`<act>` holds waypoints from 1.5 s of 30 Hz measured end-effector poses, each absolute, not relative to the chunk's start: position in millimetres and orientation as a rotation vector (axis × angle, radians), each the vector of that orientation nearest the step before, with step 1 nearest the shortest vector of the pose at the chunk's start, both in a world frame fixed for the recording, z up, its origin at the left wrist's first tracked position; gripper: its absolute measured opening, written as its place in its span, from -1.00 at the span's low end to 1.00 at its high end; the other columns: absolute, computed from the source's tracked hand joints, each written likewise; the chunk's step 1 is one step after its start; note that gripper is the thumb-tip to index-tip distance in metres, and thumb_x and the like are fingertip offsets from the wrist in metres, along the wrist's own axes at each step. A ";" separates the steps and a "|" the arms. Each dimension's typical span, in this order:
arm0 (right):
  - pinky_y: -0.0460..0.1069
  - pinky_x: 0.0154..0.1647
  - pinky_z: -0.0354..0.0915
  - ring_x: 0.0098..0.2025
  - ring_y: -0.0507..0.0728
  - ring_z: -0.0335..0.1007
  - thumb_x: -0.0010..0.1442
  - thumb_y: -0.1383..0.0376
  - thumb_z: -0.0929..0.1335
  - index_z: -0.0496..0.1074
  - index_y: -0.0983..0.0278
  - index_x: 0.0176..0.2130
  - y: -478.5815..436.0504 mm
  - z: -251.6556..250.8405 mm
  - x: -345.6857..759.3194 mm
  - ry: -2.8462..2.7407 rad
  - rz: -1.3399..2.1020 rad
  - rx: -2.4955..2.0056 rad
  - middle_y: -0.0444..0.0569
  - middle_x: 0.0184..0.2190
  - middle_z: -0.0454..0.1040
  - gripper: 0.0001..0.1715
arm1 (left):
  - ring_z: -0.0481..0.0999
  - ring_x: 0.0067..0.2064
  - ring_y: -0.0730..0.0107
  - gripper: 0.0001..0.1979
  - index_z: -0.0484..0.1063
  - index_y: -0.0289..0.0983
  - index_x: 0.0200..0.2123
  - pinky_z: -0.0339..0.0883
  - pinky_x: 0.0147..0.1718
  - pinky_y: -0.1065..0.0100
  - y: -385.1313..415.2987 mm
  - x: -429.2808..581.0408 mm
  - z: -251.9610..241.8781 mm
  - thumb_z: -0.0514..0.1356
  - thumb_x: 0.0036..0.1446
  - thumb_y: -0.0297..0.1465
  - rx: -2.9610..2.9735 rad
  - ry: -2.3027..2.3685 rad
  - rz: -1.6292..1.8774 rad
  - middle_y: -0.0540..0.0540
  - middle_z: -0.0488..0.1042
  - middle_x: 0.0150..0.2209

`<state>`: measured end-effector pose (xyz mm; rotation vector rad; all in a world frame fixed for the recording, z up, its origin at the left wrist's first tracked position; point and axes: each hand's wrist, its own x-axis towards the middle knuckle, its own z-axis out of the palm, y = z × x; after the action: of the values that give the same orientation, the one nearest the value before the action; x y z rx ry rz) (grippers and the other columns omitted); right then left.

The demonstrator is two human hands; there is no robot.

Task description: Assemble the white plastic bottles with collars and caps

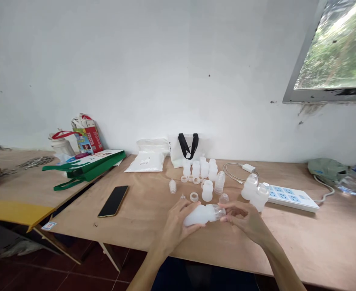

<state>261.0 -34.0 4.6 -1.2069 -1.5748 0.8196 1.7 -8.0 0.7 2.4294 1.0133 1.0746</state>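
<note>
Above the brown wooden table's (135, 220) near edge: cap handling apparently in hand.
Left hand (177, 220) grips a frosted-white rounded plastic bottle (196, 215), held sideways; right hand (247, 219) pinches its clear domed cap (218, 211). Judged: alignment calls for a steady bottle.

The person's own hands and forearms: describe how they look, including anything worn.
The bare, ungloved left hand and the bare, ungloved right hand have slim fingers. No watch or bracelet shows on either wrist. The slender left forearm and slender right forearm show no sleeves, cables or markings within the picture.
</note>
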 end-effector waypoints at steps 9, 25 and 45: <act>-0.02 -0.44 0.44 -0.31 0.18 0.56 0.01 0.07 0.59 0.66 0.14 -0.12 -27.9 -3.4 262.9 -1.479 0.950 -1.144 -0.01 -0.29 0.67 -0.58 | 0.57 -0.04 0.09 -0.48 0.49 -0.18 0.13 0.50 0.00 0.13 -6.5 8.3 -5.5 0.39 0.14 -0.14 2.449 1.040 1.143 -0.17 0.56 -0.08; -0.03 -0.39 0.35 -0.34 0.13 0.46 0.23 -0.05 0.43 0.56 0.13 -0.05 -26.9 -5.6 234.5 -1.598 0.854 -1.181 -0.09 -0.35 0.57 -0.59 | 0.54 -0.06 0.04 -0.54 0.49 -0.15 0.03 0.39 -0.10 0.21 -2.8 21.9 -17.3 0.38 0.10 -0.12 2.066 1.099 0.686 -0.06 0.61 -0.09; 0.07 -0.13 0.34 -0.19 0.19 0.47 0.33 0.35 0.20 0.48 0.20 -0.15 1.3 -63.7 231.8 -2.169 0.588 -1.450 -0.01 -0.19 0.52 -0.71 | 0.41 0.15 0.02 -0.48 0.52 -0.19 0.08 0.22 0.22 0.12 28.7 22.6 -65.9 0.41 0.09 -0.14 2.066 1.042 0.701 -0.13 0.51 0.11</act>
<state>231.8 1.3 -63.7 -1.4497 -2.1691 0.5882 22.6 28.7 -65.9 2.0659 1.0420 0.7008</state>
